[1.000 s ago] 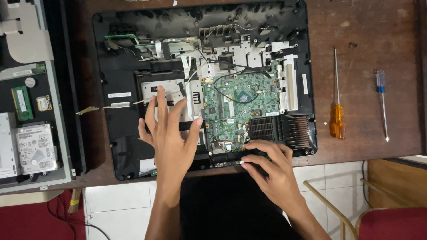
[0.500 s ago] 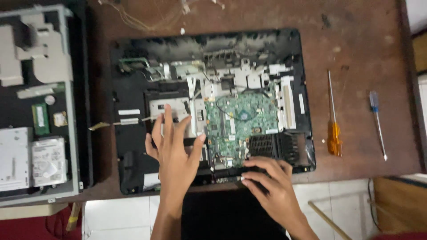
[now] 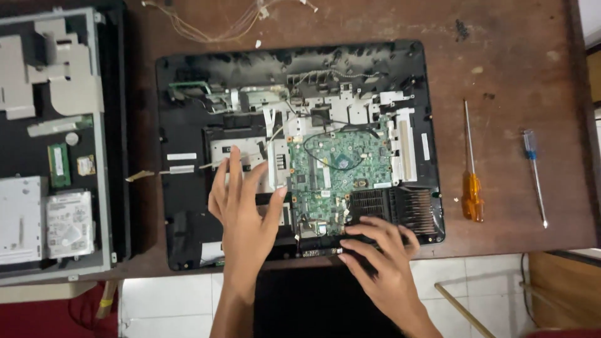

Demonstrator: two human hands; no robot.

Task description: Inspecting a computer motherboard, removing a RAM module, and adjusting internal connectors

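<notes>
Board: green board (image 3: 341, 172) sits right of centre in the open black case (image 3: 188, 125).
Left hand (image 3: 244, 206): fingers spread flat, touching the metal plate (image 3: 241, 150) left of the board, gripping nothing.
Right hand (image 3: 382, 260): fingers curled on the case's near edge below the board; whether it grips anything, cannot tell.
Risk: pressing may snag the loose black wire (image 3: 325, 141) on the board or flex it.

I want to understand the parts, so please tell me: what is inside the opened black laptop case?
Inside the opened black laptop case: a green circuit board, a black finned vent, grey metal brackets and thin black wires. The left hand and right hand cover the parts near the front edge.
</notes>
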